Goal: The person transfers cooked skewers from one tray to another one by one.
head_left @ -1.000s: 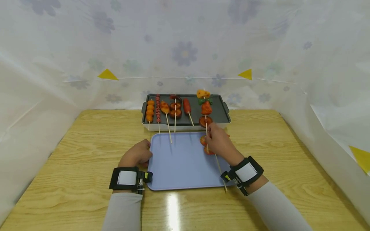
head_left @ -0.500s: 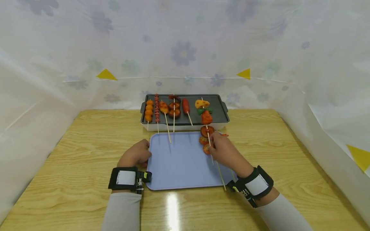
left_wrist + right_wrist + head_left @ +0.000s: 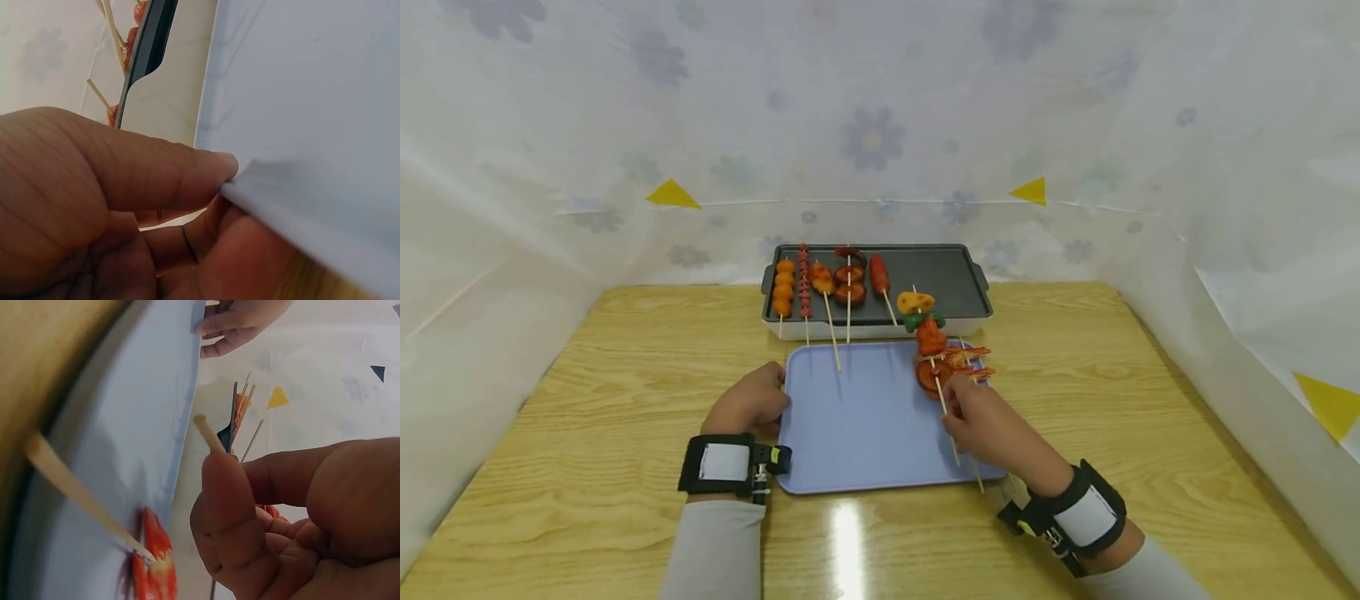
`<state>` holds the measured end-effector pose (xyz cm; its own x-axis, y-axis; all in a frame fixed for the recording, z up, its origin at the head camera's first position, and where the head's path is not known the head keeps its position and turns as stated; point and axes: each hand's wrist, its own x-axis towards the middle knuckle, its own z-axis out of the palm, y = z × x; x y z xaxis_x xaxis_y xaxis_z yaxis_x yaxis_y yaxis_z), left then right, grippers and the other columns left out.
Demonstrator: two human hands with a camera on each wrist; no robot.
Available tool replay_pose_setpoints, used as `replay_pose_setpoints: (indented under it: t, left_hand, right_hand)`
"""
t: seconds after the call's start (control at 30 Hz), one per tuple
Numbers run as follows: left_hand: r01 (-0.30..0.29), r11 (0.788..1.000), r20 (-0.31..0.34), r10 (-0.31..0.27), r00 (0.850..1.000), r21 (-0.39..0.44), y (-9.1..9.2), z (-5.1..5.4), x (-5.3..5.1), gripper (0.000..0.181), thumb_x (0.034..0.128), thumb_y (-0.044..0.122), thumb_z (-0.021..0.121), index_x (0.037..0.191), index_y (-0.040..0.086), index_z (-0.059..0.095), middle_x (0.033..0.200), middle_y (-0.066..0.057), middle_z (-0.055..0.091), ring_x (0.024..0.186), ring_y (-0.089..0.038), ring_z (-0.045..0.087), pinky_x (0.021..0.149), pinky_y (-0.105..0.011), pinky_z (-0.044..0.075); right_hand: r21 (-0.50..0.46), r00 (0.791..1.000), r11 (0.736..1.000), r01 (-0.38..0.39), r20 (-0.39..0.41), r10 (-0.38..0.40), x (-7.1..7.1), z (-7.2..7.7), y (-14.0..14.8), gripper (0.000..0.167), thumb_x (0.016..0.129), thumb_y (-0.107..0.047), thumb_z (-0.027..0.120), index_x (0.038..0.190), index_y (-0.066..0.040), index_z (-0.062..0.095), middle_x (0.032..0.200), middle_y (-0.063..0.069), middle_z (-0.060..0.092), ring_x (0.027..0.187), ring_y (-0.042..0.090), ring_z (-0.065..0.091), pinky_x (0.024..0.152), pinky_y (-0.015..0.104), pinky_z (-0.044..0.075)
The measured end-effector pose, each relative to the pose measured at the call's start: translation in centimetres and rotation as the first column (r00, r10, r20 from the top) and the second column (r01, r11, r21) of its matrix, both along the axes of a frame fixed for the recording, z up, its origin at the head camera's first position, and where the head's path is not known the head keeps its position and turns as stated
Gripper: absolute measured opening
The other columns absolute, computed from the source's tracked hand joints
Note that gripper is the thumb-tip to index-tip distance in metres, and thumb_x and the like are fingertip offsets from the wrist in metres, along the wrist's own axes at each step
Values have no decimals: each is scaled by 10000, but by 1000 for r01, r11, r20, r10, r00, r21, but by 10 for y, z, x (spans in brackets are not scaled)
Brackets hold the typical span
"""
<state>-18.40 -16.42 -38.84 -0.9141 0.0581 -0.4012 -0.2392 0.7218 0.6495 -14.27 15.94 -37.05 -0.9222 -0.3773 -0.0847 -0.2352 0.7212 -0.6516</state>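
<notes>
In the head view my left hand [image 3: 748, 402] holds the left edge of a pale blue tray [image 3: 865, 429]. The left wrist view shows its thumb [image 3: 187, 165] on top of the rim and fingers beneath. My right hand [image 3: 996, 427] pinches the stick of a mixed food skewer [image 3: 930, 337], which hangs over the tray's right part. Yellow, green and orange-red chunks and a round brown slice are threaded on it. Beneath and beside it, another skewer with red-and-orange shrimp-like pieces [image 3: 976, 353] lies at the tray's right side, partly hidden.
Behind the tray stands a dark grill pan [image 3: 943, 279] with a white base. Orange balls [image 3: 783, 287], thin red pieces [image 3: 804, 283], a drumstick-like piece [image 3: 822, 278], brown slices [image 3: 850, 293] and a red sausage [image 3: 878, 275], all on sticks, lie across its left and middle.
My right hand has drawn the mixed skewer off the grill pan, towards me and down over the tray. The left hand stays at the tray's edge.
</notes>
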Motion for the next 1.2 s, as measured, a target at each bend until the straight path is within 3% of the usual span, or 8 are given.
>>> replay_pose_setpoints:
  t: [0.4,0.63,0.8,1.2]
  left_hand:
    - [2,1000,-3,-2,1000,0,-1,1,0,441,849,-60,487,1289,-85,462,1017,-200,576,699,-261,618,564,-322,530]
    - [11,1000,-2,-11,1000,-5,-2,2,1,432,852,-59,489,1283,-82,463,990,-191,574,688,-258,613,559,-318,522]
    - [7,1000,13,-6,1000,-10,-2,2,0,432,860,-52,493,1290,-72,460,999,-189,574,703,-259,613,566,-318,522]
    - [-6,1000,10,6,1000,-3,0,2,1,431,874,-38,503,1301,-72,459,1039,-202,574,729,-264,620,577,-324,533]
  right_hand:
    - [-12,999,1000,-25,47,26,12,-10,-1,109,927,9,597,994,-17,515,718,29,520,551,129,538,478,264,410]
    - [-18,996,999,-47,78,48,16,-14,-4,104,926,11,594,976,-25,511,730,22,531,553,126,554,469,265,444]
    - [-36,995,997,-62,79,64,16,-18,-3,120,924,15,602,972,-25,499,741,22,541,543,131,559,469,275,447]
    - [-41,984,999,-22,174,29,12,-23,-3,115,928,-1,605,1000,-28,520,769,48,554,556,160,594,486,300,480]
